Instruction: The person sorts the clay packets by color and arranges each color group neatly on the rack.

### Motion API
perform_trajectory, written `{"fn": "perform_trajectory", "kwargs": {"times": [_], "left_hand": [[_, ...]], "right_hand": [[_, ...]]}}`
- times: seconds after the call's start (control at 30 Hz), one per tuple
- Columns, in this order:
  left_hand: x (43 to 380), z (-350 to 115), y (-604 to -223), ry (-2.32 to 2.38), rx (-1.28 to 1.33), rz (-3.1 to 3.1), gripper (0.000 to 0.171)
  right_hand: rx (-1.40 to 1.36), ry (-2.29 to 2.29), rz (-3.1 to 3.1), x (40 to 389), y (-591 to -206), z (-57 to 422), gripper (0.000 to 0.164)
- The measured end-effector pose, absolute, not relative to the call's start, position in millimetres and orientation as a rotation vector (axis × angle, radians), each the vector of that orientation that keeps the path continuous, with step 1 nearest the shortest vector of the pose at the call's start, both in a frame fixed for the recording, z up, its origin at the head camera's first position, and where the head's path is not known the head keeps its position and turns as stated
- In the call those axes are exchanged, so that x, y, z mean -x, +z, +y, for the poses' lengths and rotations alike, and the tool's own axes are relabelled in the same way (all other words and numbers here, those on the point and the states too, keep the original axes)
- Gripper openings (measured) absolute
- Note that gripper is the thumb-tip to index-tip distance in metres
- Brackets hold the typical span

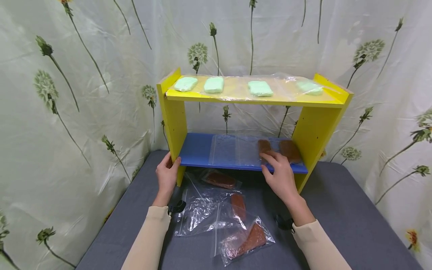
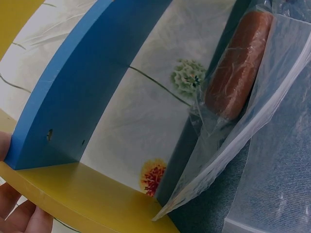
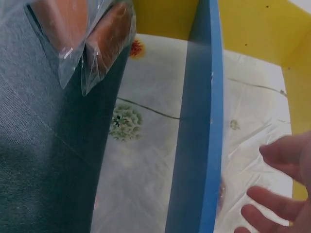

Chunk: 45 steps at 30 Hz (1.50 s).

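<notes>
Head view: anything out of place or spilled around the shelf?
Nothing looks spilled. On the table, clear zip bags of brown blocks lie skewed and overlapping, untidy compared with the row of green blocks on top.

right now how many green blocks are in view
4, all on the top shelf: first block at the left end, second block beside it, third block near the middle, fourth block near the right end.

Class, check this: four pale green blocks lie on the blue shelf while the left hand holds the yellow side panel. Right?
Not the blue shelf: in the head view, the four pale green blocks lie on the yellow top shelf.
</notes>
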State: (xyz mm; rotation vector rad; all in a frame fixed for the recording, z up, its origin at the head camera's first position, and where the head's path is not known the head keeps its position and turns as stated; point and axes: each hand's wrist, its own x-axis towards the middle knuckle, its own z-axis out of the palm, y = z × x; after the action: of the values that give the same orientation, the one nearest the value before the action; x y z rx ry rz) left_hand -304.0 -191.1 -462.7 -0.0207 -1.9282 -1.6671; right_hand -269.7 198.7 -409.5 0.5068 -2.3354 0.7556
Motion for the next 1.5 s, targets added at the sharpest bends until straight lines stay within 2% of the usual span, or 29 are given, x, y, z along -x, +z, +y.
{"fn": "perform_trajectory", "kwargs": {"times": [0.47, 0.9, 1.13, 1.5], "left_hand": [[304, -188, -462, -1.689, 0.033, -1.931, 0.044], [304, -186, -464, -1.693, 0.031, -1.944, 0.045], [305, -188, -463, -1.682, 0.052, -1.942, 0.044], [307, -194, -466, -1.677, 0.037, -1.953, 0.045]], "right_hand": [[-0.822, 0.735, -2.577, 231, -423, 202, 0.042], [-1.219, 1.139, -2.989, 227, -443, 214, 0.041], [-1.253, 1.139, -3.222, 225, -445, 218, 0.039], [-1.342, 0.979, -3.3, 220, -454, 204, 0.057]]}}
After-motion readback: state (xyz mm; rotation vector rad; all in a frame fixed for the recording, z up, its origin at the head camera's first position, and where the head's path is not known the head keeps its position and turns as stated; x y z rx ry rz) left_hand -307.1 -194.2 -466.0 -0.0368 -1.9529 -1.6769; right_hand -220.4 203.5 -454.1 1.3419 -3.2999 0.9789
